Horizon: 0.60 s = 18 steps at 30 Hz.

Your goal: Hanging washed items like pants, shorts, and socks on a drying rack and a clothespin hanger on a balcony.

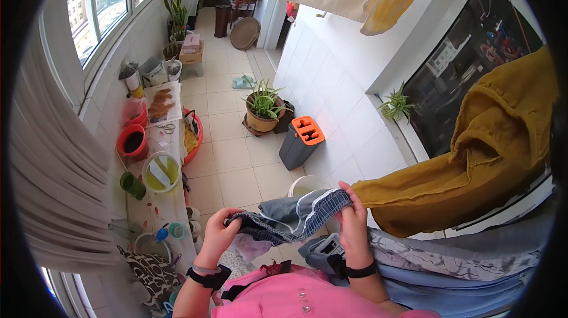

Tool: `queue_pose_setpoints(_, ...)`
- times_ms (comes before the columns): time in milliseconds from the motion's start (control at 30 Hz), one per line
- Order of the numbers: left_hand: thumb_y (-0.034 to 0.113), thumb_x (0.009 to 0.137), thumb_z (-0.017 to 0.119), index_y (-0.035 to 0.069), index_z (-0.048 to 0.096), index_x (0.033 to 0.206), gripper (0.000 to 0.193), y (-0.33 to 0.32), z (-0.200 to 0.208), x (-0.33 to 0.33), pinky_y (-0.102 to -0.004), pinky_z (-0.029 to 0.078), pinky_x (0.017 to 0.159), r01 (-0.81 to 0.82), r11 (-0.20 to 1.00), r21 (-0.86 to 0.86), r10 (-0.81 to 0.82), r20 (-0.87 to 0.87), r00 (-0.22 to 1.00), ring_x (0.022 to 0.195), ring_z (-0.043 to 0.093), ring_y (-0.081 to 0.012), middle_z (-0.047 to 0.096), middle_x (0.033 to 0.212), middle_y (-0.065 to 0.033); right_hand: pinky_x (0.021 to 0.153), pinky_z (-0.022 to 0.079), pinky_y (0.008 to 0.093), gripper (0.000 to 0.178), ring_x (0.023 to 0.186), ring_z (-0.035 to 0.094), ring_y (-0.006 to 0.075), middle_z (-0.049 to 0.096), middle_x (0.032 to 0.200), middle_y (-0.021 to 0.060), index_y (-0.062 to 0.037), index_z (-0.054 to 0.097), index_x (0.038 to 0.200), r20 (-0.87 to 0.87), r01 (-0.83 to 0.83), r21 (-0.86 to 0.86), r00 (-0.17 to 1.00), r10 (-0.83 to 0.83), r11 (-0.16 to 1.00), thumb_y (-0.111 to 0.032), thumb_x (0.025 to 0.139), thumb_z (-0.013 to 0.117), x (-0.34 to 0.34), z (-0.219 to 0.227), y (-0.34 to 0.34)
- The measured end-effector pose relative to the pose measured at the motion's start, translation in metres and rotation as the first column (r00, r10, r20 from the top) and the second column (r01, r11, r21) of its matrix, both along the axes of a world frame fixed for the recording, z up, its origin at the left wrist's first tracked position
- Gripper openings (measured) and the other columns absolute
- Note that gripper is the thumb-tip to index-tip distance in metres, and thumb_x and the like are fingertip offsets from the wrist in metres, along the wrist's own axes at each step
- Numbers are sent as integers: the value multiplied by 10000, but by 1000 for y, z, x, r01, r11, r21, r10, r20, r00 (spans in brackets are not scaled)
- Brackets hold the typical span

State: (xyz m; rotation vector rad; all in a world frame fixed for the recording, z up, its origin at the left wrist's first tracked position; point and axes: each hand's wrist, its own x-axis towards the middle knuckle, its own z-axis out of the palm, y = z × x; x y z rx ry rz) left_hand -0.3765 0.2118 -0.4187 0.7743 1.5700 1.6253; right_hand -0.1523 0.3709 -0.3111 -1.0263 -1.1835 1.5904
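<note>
A blue-grey denim garment with a gathered elastic waistband [301, 217] is stretched sideways in front of my pink top. Its lighter cloth and white trim hang on the far side of the band. My left hand [221, 234] is closed on the band's left end. At the right end, my right hand [354, 218] grips the band, thumb and fingers around the edge. Just beyond the garment stands a white bucket [303, 184], partly covered by it. A mustard-coloured garment [438, 179] hangs close to my right hand.
On the left, a long ledge [155, 204] carries red pots [134, 143], a tub of yellowish liquid [168, 177] and scissors [168, 128]. Ahead on the tiled floor are a grey bin with an orange lid [300, 143] and a potted plant [264, 108]. Blue cloth [438, 279] hangs at the lower right.
</note>
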Motion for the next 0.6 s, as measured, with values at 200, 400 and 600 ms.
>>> queue_pose_setpoints(200, -14, 839, 576, -23, 612, 992, 157, 95, 45, -108, -192, 453, 674, 42, 996, 81, -47, 66, 997, 769, 545, -53, 608, 844, -5, 634, 481, 218, 302, 817, 597, 85, 623, 976, 19, -66, 558, 1193, 63, 321, 131, 941, -331, 938, -51, 900, 485, -37, 4, 60)
queue_pose_setpoints(400, -39, 822, 586, -41, 593, 974, 152, 191, 59, -161, -201, 454, 687, 223, 970, 100, -230, 72, 970, 775, 548, -69, 599, 861, -19, 650, 494, 228, 289, 801, 588, 84, 603, 957, 24, -49, 574, 1162, 81, 517, 128, 845, -528, 846, -19, 890, 481, -69, -6, 102)
queue_pose_setpoints(600, -47, 812, 580, -41, 593, 951, 139, 290, 63, -185, -211, 457, 686, 351, 930, 112, -353, -4, 936, 762, 550, -74, 602, 838, -21, 627, 506, 225, 298, 802, 583, 83, 608, 956, 10, -66, 596, 1149, 199, 529, 111, 818, -540, 841, -13, 872, 503, -71, -4, 148)
